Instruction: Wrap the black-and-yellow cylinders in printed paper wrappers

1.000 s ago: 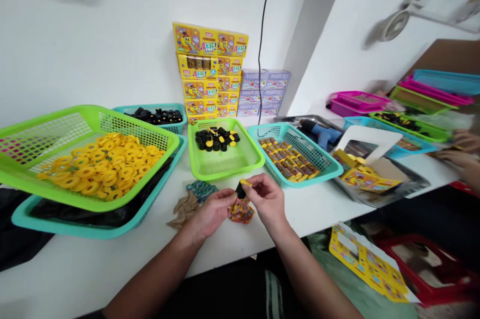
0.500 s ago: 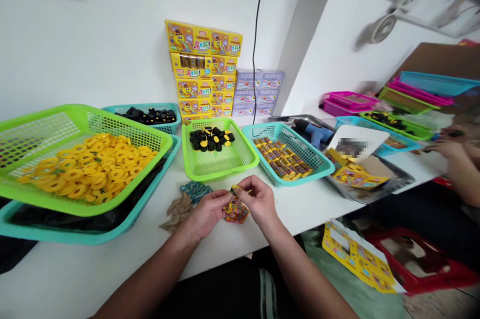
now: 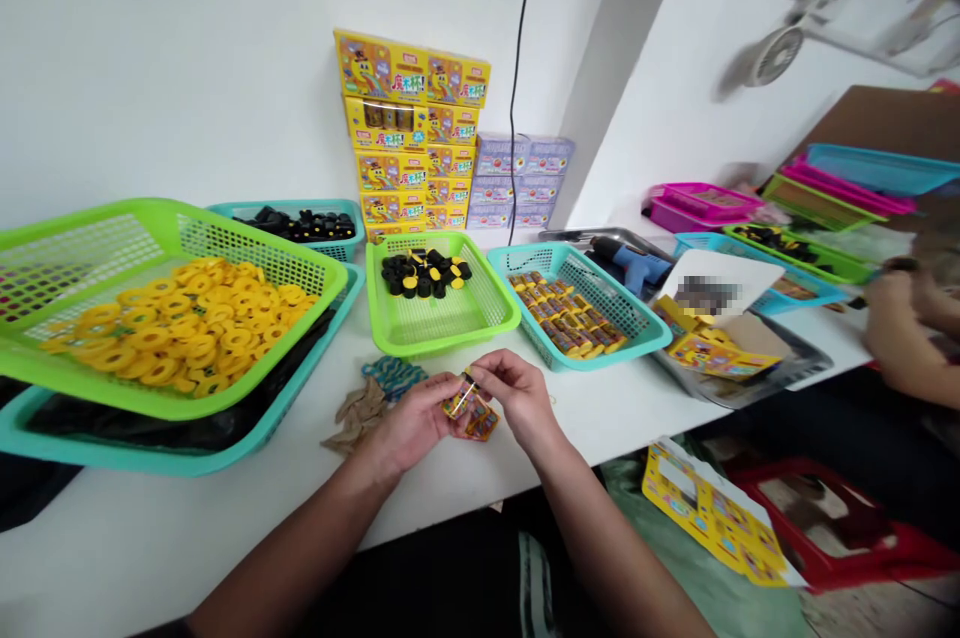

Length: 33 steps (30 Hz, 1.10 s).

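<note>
Above the front of the table, my left hand [image 3: 420,416] is closed, thumb and fingers pinching a small shiny printed film sleeve [image 3: 457,403]. My right hand [image 3: 519,394] meets it from the other side, closed at the black end of a small black and yellow cylinder [image 3: 471,377] at the sleeve's top. Fingertips cover part of both pieces, so how far the cylinder sits inside is hidden. Just below my fingers, a small heap of colourful printed sleeves [image 3: 481,424] lies on the white table [image 3: 577,428]. Beside my left hand are a crumpled beige cloth [image 3: 351,420] and a blue patterned cloth [image 3: 394,378].
A green basket [image 3: 442,343] holds black and yellow cylinders; a teal basket [image 3: 559,358] holds wrapped ones. Yellow rings [image 3: 202,318] fill a basket at left. Printed boxes [image 3: 394,173] stand behind. A blue heat gun [image 3: 637,263] lies right, near another person's arm [image 3: 896,328].
The shiny printed sleeve now shows upright between my fingertips, with the black end at its top; before, mainly the cylinder's yellow end showed there. Both hands stay in nearly the same place.
</note>
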### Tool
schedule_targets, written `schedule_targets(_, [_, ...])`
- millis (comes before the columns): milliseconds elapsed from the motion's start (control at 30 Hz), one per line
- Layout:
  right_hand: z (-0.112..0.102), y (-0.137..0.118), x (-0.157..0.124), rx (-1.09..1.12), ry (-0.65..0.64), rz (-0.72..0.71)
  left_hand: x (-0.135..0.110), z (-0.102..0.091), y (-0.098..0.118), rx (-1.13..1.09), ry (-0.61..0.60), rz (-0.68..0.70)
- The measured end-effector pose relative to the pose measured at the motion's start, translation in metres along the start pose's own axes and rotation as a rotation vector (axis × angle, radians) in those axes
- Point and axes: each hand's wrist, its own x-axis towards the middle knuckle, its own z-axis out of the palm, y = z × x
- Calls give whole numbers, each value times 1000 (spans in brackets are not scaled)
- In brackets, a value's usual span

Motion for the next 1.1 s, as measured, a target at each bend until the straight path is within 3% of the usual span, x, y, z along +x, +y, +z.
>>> schedule_targets(233, [1,0,-6,-125,-46,-62,-1,0,2,-32,-30,22])
schedule_targets(533, [5,0,-6,106,20,-17,0,0,-1,-59,-35,6])
schedule_targets(833, [5,-3,-9,0,-104,5,-1,-1,-1,-100,-61,12])
schedule_targets(967, [4,-6,-12,-139,-123,-98,-1,-3,-1,-100,-77,9])
schedule_targets(1100, [-4,-11,-11,-393,-169,-296,-2,-2,0,-86,-54,14])
